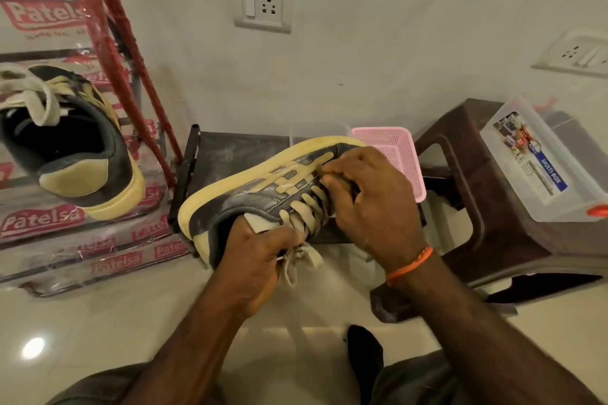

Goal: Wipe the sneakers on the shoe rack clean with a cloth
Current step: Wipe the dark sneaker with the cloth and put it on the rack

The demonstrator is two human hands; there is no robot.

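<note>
Sneaker (263, 187) at frame centre, held up off the floor, lying on its side: sole edge toward 11 o'clock, laces toward 5, toe toward 1–2. Dark grey upper, scuffed and dusty with pale streaks; tan stripe overlays on the side; thick yellowed midsole; cream laces (309, 207), loose ends hanging at 6.

Left hand (260, 260) grips the heel/collar end at the shoe's 7 o'clock, fingers curled round the opening, white lining showing above the thumb. Right hand (368, 200), orange band at the wrist, sits on the toe half at 3 o'clock; fingers curled, fingertips pinching at the stripe and upper laces. Grip closed on the shoe; can't tell whether a cloth is under the fingers.

Second sneaker (75, 141) at 9 o'clock, same colours, heel toward camera, resting on the rack (108, 43) with red wrapped rails; left edge cuts off its toe.

Pink basket (394, 154) at 2 o'clock, mostly behind the right hand. Brown stool (493, 207) at 3 carries a clear box (539, 158), right edge cropped. Toe tip hidden by the right hand.
</note>
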